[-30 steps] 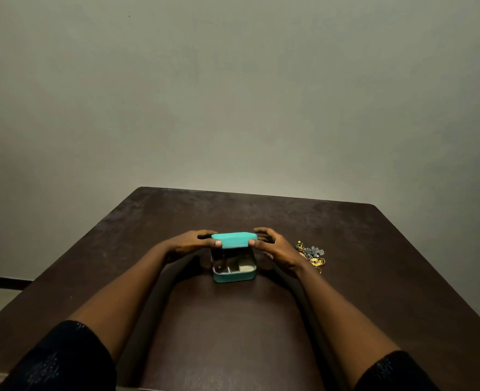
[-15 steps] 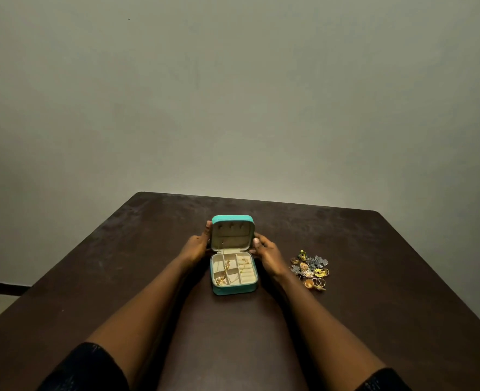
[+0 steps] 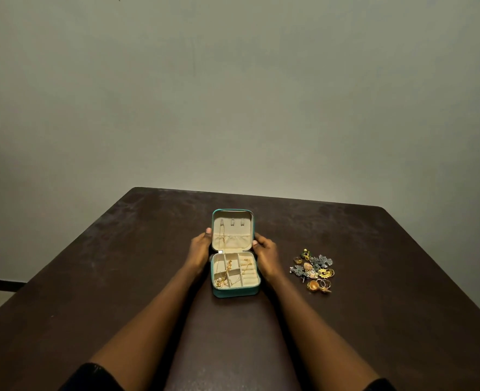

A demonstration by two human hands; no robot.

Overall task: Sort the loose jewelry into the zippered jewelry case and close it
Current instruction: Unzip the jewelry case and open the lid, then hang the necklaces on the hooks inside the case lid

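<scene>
jewelry case (image 3: 233, 292) sits open on the desk (image 3: 120, 277); i see the left hand (image 3: 200, 249) and right hand (image 3: 265, 253) clasping its raised lid (image 3: 232, 230) by the sides, loose jewelry (image 3: 313, 270) to the right.

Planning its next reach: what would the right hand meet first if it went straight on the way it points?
Probably the case's open lid: the right hand points forward and slightly inward, its fingers at the lid's right edge.

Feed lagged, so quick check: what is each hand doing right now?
Left hand: holds the open lid by its left edge, thumb in front.
Right hand: holds the lid by its right edge, thumb in front.
</scene>
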